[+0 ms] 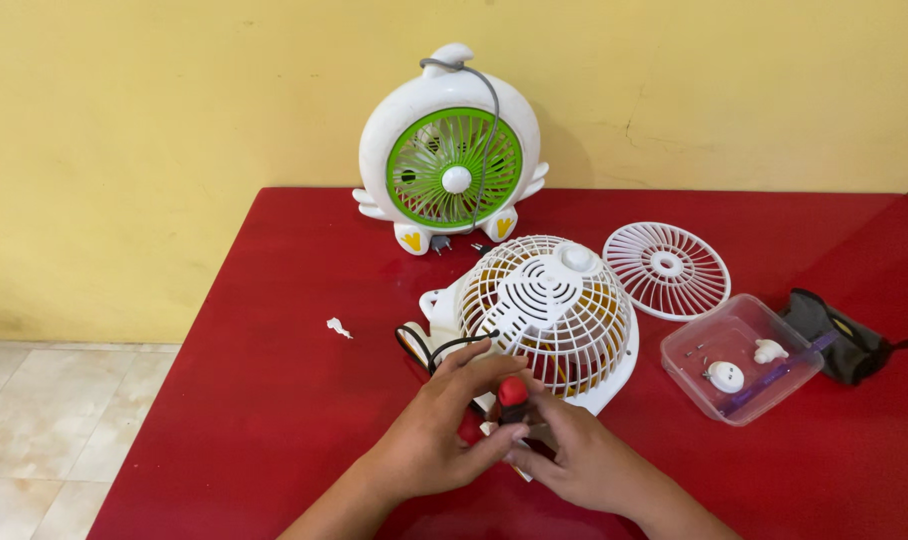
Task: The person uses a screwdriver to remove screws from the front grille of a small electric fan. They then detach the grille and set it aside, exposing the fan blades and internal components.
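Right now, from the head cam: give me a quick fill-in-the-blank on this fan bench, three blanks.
1. Both hands hold a tool with a ____ handle top.
2. The upright fan has a ____ grille.
3. The loose white grille lies flat on the ____ table.
Missing words: red; green; red

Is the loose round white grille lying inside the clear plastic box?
No, the round white grille lies flat on the red table, beside the clear plastic box.
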